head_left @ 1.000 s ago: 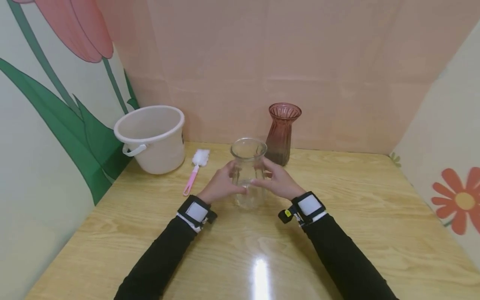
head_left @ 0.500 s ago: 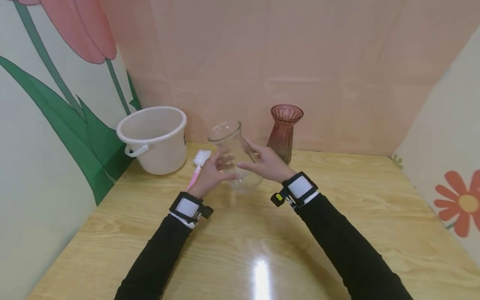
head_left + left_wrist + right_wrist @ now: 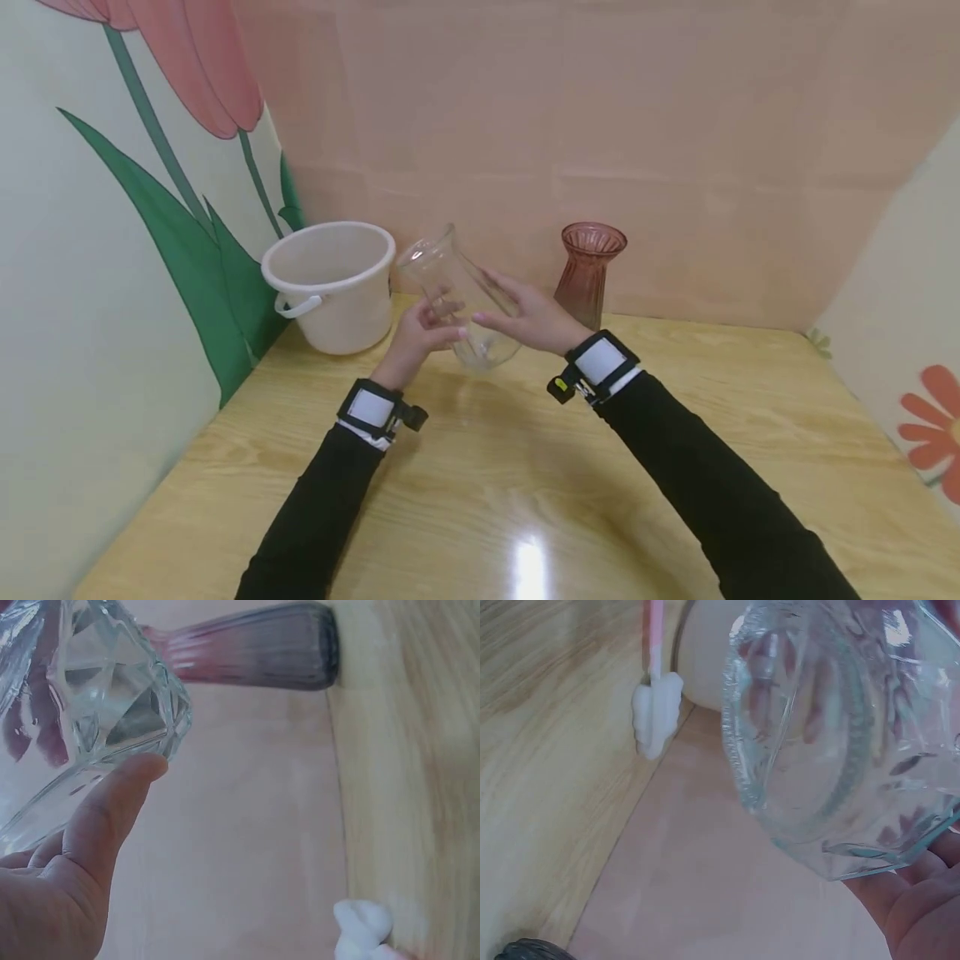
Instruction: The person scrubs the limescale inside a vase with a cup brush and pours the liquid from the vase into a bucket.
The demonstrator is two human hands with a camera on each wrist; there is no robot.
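Head view: we see the clear glass vase (image 3: pixel 457 304) held off the worktop (image 3: pixel 525 467), tilted, mouth toward the white bucket (image 3: pixel 330 283) at far left. Left hand (image 3: pixel 420 333) and right hand (image 3: pixel 525 321) cup it, fingers curled on its sides. Red vase (image 3: pixel 588 271) stands far right of them.

Left wrist view: thumb presses the glass; brush head (image 3: pixel 360 930) lies near.

Right wrist view: the vase mouth fills the frame; the fingers behind the glass seem wrapped, blurred.
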